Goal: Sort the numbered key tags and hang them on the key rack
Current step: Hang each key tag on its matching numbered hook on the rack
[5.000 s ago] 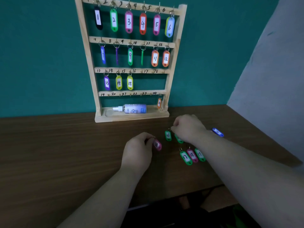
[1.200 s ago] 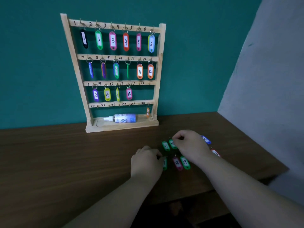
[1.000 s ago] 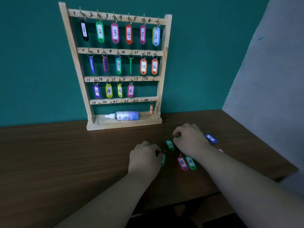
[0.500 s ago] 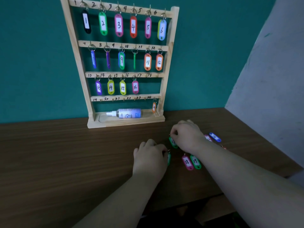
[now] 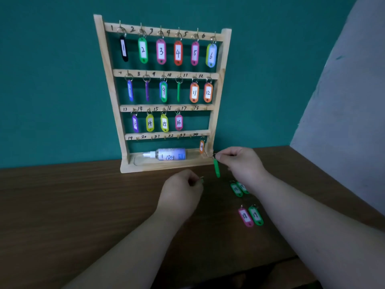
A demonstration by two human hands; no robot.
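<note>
The wooden key rack (image 5: 218,105) stands against the teal wall with tags 1 to 16 hanging on its upper three rows and an orange tag (image 5: 201,146) at hook 24. My right hand (image 5: 239,163) pinches the ring of a green tag (image 5: 216,168), which dangles edge-on above the table near the rack's right foot. My left hand (image 5: 181,192) is curled on the table, holding another tag of which only the ring and a green tip show. Pink tag 18 (image 5: 245,216), green tag 19 (image 5: 256,215) and two more green tags (image 5: 238,188) lie on the table.
A white spray bottle (image 5: 168,154) lies in the rack's base tray. The brown table (image 5: 62,205) ends at a front edge lower right. A grey wall (image 5: 343,101) rises on the right.
My right hand has lifted a green tag off the table and moved it up toward the rack's right foot. The left hand stays curled on the table.
</note>
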